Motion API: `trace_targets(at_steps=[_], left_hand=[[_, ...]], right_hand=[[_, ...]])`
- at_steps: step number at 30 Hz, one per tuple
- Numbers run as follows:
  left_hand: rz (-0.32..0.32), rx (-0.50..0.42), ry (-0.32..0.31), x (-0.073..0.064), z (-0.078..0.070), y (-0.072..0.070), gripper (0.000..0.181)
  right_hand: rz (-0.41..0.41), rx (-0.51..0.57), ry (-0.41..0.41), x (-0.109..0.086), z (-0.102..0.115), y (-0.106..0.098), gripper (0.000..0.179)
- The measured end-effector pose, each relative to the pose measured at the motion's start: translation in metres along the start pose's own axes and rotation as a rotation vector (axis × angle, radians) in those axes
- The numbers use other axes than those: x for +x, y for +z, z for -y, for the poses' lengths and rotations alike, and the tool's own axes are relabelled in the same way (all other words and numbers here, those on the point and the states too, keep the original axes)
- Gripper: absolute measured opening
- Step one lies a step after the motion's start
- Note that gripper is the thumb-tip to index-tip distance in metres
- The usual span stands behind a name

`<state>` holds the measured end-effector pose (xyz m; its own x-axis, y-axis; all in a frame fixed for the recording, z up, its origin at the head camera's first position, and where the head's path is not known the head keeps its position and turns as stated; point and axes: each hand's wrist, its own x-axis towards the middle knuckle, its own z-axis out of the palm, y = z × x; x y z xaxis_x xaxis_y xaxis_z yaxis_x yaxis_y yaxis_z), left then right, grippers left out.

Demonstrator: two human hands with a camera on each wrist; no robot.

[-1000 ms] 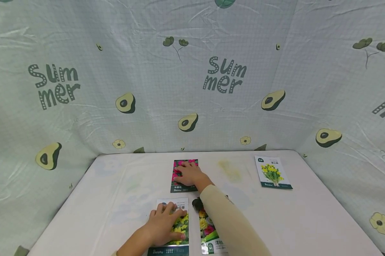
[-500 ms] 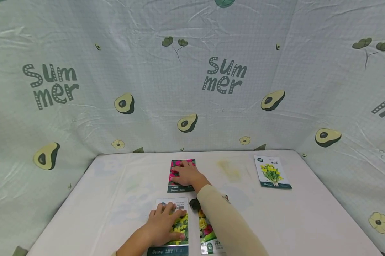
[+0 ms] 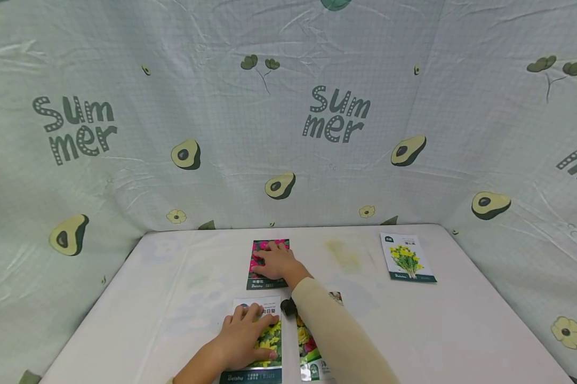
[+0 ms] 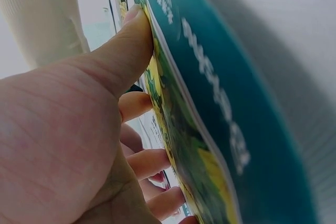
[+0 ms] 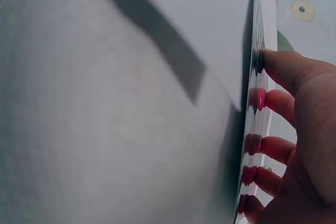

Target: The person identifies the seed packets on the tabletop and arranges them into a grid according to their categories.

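In the head view my left hand rests with spread fingers on a flower seed packet with yellow blooms, near the table's front. The left wrist view shows that hand's thumb and fingertips touching the packet's printed face. Farther back, my right hand presses on a pink-flower seed packet lying flat. Its fingertips meet the glossy face in the right wrist view. A third packet with multicoloured flowers lies right of the yellow one, partly hidden under my right sleeve.
Another seed packet, white with yellow flowers, lies at the table's back right. A small black object shows beside my right sleeve. The white table backs onto a hanging avocado-print cloth.
My right hand has slid the pink-flower packet a little to the left. The left hand and the yellow-flower packet under it have stayed in place.
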<state>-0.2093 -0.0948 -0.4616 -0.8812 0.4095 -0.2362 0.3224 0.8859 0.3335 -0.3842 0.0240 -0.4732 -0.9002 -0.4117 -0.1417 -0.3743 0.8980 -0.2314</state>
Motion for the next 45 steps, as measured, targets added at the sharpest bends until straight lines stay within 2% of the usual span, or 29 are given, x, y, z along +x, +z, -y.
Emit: trace_targets(at_steps=[12, 28, 45], left_hand=[[-0.007, 0.011, 0.005, 0.002, 0.002, 0.004, 0.068], [-0.006, 0.009, 0.004, 0.003, 0.002, 0.004, 0.066], [-0.016, 0.010, 0.018, 0.002, 0.002, 0.005, 0.064]], right_hand=[[-0.023, -0.009, -0.008, -0.002, 0.004, 0.000, 0.057], [-0.056, 0.001, -0.008, 0.007, 0.008, 0.006, 0.058], [-0.053, -0.011, -0.019, 0.008, 0.016, 0.007, 0.057]])
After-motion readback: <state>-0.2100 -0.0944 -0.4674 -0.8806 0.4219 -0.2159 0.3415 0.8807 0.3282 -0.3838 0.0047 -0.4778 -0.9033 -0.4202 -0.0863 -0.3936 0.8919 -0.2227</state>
